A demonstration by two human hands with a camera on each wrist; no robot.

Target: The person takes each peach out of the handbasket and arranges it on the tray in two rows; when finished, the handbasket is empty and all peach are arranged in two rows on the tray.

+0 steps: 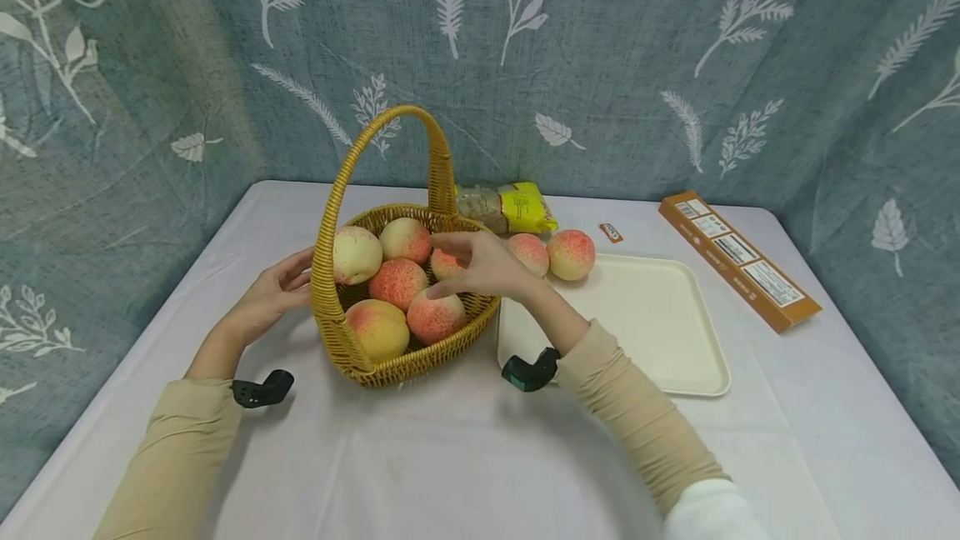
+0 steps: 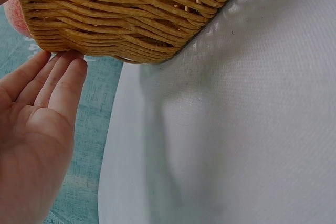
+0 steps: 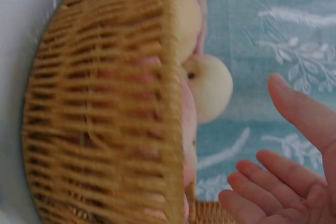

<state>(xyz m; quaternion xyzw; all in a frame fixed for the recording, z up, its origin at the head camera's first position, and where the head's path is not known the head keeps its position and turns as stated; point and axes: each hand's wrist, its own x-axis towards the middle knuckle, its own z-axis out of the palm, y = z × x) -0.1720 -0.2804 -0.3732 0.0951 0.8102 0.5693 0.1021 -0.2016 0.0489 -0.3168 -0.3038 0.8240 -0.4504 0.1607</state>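
Observation:
A wicker basket (image 1: 408, 367) with a tall arched handle (image 1: 327, 211) stands left of centre, holding several peaches, among them a pale cream one (image 1: 356, 255) and a yellow-red one (image 1: 377, 330). My left hand (image 1: 264, 298) is at the basket's left side, its straight fingertips touching the woven wall (image 2: 115, 19). Over the basket's right part hovers my right hand (image 1: 483, 265), thumb and fingers spread apart with nothing between them. Beneath it lie a pink-red peach (image 1: 436, 319) and another peach (image 1: 446, 265), partly hidden by the hand.
Right of the basket lies a cream tray (image 1: 637, 315), with two peaches (image 1: 572, 255) at its far left corner. Behind them is a yellow and clear bag (image 1: 517, 207). A small orange label (image 1: 611, 232) and a long brown box (image 1: 738, 261) lie farther right.

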